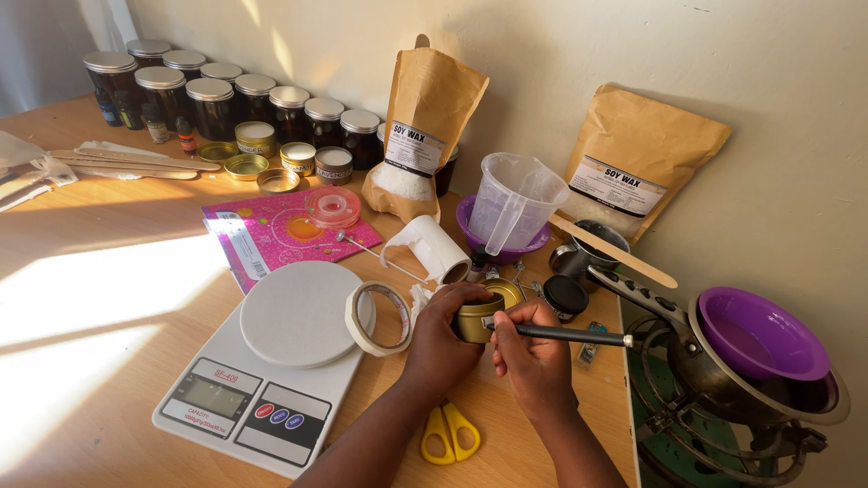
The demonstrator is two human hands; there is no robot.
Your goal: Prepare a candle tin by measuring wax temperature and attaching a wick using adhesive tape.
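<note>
Landmark: white kitchen scale (271, 370), near edge of the wooden table (108, 298).

Nearest: yellow-handled scissors (449, 432), flat on the table, right of the scale, under the two forearms.

Left hand (440, 336), just right of the scale: fingers curled tight around a small gold tin (479, 318), tin held tipped on its side, mouth facing right. Tin sits off the table, between both hands.

Right hand (535, 360), further right of the scale: fingers closed in a pen-type grip on a black marker (565, 335). Marker lies nearly level, its tip touching the tin's side. Whether a mark is being made cannot be told.

Roll of masking tape (378, 318) stands on edge, leaning on the scale's round plate, touching the left hand's knuckles.

Far right of the scale: metal pot (723, 380) on a wire burner stand, a purple bowl (759, 333) resting inside it.

Beyond the scale: pink printed packet (271, 237) with a clear tape spool on it; white paper roll (432, 246) lying on its side; clear plastic jug (514, 201) standing in a second purple bowl.

Farthest, against the wall behind the scale: two brown paper pouches (637, 154), and a row of dark glass jars (212, 104) with silver lids.
</note>
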